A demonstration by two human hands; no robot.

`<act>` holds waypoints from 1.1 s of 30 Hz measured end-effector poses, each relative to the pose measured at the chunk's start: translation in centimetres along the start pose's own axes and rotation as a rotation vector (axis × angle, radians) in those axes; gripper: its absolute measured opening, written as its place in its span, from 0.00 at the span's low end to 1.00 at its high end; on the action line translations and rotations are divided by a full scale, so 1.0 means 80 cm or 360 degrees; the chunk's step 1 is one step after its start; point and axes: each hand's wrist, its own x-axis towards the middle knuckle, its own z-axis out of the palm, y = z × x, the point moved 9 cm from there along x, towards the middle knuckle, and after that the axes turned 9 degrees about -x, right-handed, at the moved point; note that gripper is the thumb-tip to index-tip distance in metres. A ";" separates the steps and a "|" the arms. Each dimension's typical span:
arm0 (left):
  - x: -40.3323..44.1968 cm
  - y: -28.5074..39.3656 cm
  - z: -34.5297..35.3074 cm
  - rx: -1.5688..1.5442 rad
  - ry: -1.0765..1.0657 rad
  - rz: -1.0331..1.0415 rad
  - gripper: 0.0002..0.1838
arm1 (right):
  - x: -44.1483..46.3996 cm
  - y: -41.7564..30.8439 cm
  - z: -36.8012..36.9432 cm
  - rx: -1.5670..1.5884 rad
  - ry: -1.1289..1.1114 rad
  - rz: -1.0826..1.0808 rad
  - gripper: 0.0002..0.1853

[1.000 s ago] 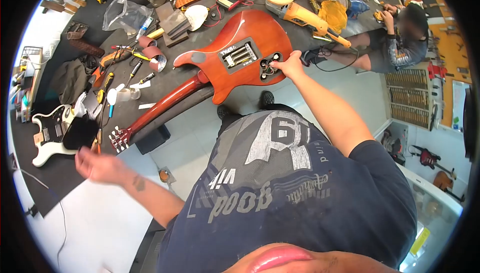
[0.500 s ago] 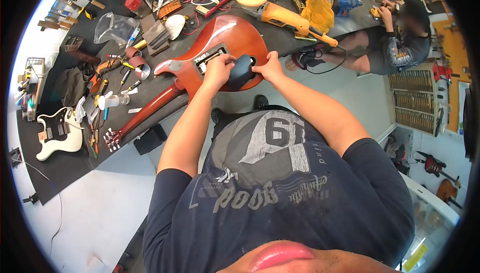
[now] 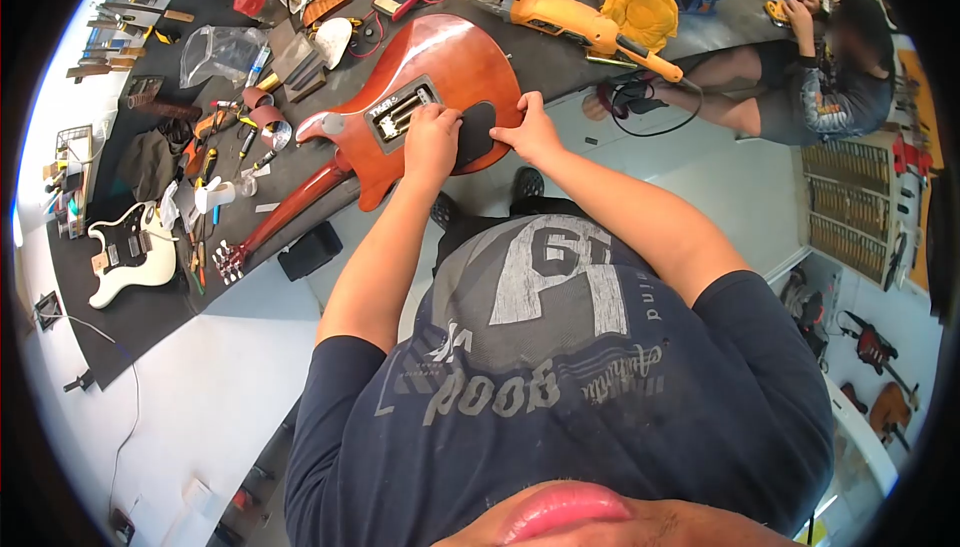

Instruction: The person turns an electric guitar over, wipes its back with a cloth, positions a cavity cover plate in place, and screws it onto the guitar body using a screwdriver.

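A reddish-brown electric guitar (image 3: 440,52) lies face down on the bench, its neck pointing to the lower left. A black cover plate (image 3: 478,129) lies on the rounded end of its back. My left hand (image 3: 432,150) is closed, with thumb and fingertips at the plate's left edge. From the other side, my right hand (image 3: 535,135) touches the plate's right edge with its thumb. Its index finger stands apart near the guitar's rim. Beside my left hand, an uncovered spring cavity (image 3: 402,112) shows metal parts. The undersides of both hands are hidden.
A yellow power polisher (image 3: 560,22) with a round pad lies behind the guitar. Hand tools and a white guitar body (image 3: 135,255) are at left. Another person (image 3: 845,77) sits at the right, hands on a small yellow object. The bench edge runs under the guitar.
The black cover plate was tilted up between my hands and now lies flat on the guitar's back. My right thumb has stayed at its edge. The view has shifted slightly.
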 end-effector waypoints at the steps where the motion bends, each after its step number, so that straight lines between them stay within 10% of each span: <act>1: -0.003 0.002 0.000 -0.0024 0.0012 -0.0022 0.10 | 0.003 0.003 0.002 0.0001 0.0028 -0.0041 0.35; 9: -0.066 0.036 0.019 0.0291 0.0186 0.0235 0.26 | 0.011 0.004 0.005 -0.0170 0.0206 -0.0236 0.37; 33: -0.086 0.024 -0.021 -0.0066 -0.0053 0.0007 0.21 | 0.031 0.008 0.010 -0.0030 -0.0074 0.0217 0.43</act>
